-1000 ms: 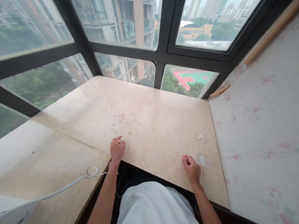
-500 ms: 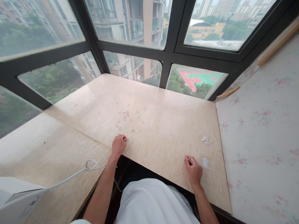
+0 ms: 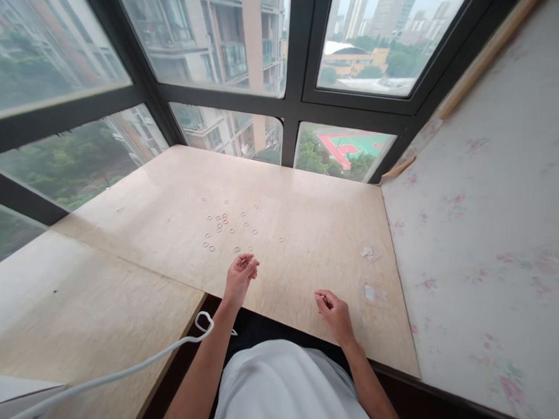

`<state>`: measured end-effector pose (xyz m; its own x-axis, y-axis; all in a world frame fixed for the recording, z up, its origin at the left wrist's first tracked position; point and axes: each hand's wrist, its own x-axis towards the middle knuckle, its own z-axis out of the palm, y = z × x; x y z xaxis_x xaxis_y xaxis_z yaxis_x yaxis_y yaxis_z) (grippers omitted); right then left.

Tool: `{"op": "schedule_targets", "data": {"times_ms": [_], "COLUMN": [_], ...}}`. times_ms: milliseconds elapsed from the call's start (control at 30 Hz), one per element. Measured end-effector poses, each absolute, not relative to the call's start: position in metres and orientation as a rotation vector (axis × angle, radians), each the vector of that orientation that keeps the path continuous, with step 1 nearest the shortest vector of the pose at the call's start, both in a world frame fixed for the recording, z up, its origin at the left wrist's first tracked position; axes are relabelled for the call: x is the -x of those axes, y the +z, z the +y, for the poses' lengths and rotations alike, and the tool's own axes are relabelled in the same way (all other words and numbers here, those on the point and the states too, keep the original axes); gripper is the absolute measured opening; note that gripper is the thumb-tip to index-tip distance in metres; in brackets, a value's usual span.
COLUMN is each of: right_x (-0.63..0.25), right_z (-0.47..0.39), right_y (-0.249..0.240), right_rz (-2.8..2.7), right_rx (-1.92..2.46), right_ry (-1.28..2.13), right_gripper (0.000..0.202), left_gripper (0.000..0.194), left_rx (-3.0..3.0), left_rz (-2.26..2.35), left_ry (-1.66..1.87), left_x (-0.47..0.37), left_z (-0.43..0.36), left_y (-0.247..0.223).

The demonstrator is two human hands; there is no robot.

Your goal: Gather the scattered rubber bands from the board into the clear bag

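Note:
Several small thin rings (image 3: 232,231) lie scattered over the wooden surface; most look pale or grey, and a couple are reddish (image 3: 225,218). My left hand (image 3: 240,279) hovers just in front of the nearest rings, fingers loosely curled and a little apart, with nothing visible in them. One finger of it seems to wear a band. Farther right, near the front edge, my right hand (image 3: 336,318) has thumb and fingertips pinched together; whatever may be between them is too small to make out.
A clear plastic packet (image 3: 375,293) lies right of my right hand, and a small white scrap (image 3: 367,252) beyond it. A white cable (image 3: 142,365) loops past my left forearm from a white box (image 3: 18,407). Windows and a flowered wall (image 3: 473,237) border the surface (image 3: 308,214).
My left hand has moved right from the table edge and its fingers have loosened. My right hand has shifted left, still pinched. The camera view has turned slightly.

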<state>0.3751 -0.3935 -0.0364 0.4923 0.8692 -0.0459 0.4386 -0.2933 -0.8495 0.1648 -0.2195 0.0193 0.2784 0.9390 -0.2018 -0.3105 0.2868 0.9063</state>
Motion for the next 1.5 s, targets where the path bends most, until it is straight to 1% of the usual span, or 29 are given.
{"op": "schedule_targets", "data": {"times_ms": [100,367,500,700,867,1000,1200,1500], "right_x": [-0.37,-0.387,-0.389,-0.384,-0.388,-0.392,-0.392,-0.39], "right_z": [-0.393,-0.411,-0.424,-0.422,-0.42,-0.422,-0.422,-0.422], "right_y": [-0.034,-0.032,-0.035,-0.042,-0.042,-0.044,-0.051,-0.053], "right_rz": [-1.114,-1.096,-1.048,-0.948,-0.908,-0.85,-0.768,-0.775], "right_rx": [1.877,1.912,1.909,1.905,1.868,1.821,1.787,1.808], "right_ry": [0.664,0.543,0.507,0.434,0.444,0.478,0.521,0.542], "right_gripper": [0.034,0.025,0.027,0.03,0.029,0.03,0.031,0.031], "left_gripper": [0.04,0.038,0.035,0.023,0.018,0.016,0.025,0.024], "left_rx": [-0.919,-1.061,-1.114,-1.313,-1.667,-1.784,-1.814,-1.736], "left_rz": [0.867,0.81,0.759,0.735,0.684,0.666,0.719,0.931], "left_ry": [0.922,0.608,0.497,0.407,0.271,0.263,0.322,0.51], "left_x": [-0.188,-0.263,-0.301,-0.357,-0.401,-0.425,-0.416,-0.335], "left_z": [-0.228,-0.257,-0.27,-0.285,-0.295,-0.296,-0.282,-0.253], "left_y": [0.028,0.029,0.028,0.024,0.009,-0.005,-0.02,-0.04]}}
